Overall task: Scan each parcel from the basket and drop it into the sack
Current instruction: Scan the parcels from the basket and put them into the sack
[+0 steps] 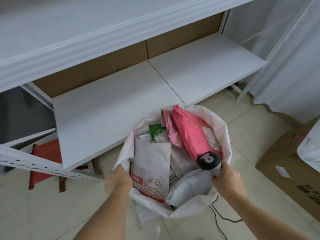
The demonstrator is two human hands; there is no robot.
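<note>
white sack (223, 129), open-mouthed, on tiled floor (242, 135) before white shelving (121, 94): holds pink parcel (194, 134), white printed parcel (152, 170), grey parcel (188, 187) (others half buried). left hand (118, 179) grips the sack's rim, fingers curled over it. right hand (228, 182) grips the scanner (208, 161) over the sack. cardboard box (285, 163) at right.

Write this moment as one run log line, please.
left hand: grips sack rim | right hand: holds scanner | sack: parcels inside
</note>
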